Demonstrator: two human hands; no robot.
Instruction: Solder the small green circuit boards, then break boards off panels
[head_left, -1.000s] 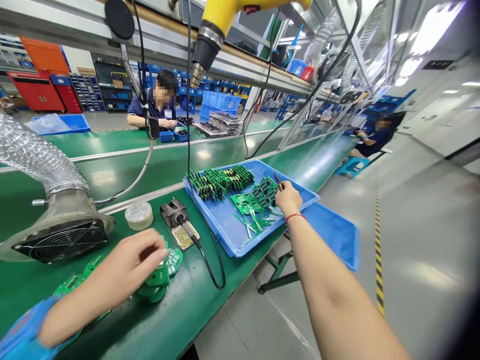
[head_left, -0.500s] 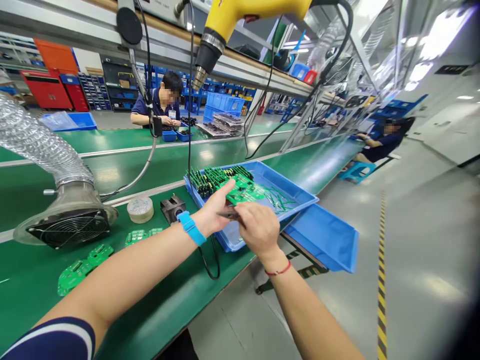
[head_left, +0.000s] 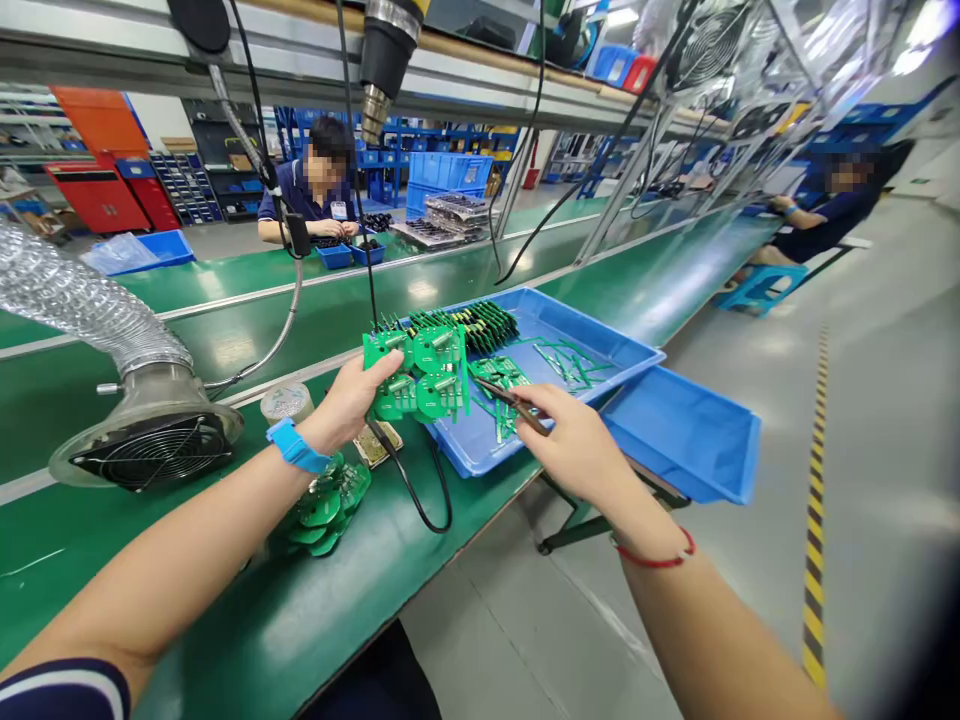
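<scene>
My left hand is closed on a green circuit board panel and holds it up, tilted, above the bench edge. My right hand pinches a slim dark tool, seemingly tweezers, whose tip points toward the panel. Just behind them a blue tray holds rows of upright green boards and loose green strips. A pile of round green boards lies on the green bench under my left wrist.
A fume extractor hood with a silver hose sits at left. A solder roll, a small holder and a black cable lie near the tray. A second blue tray hangs off the bench. A heat gun hangs overhead. Two other people work at benches behind.
My left hand has lifted a board panel out of the tray toward me. My right hand has shifted right and now points the tool at it. The view has tilted down.
</scene>
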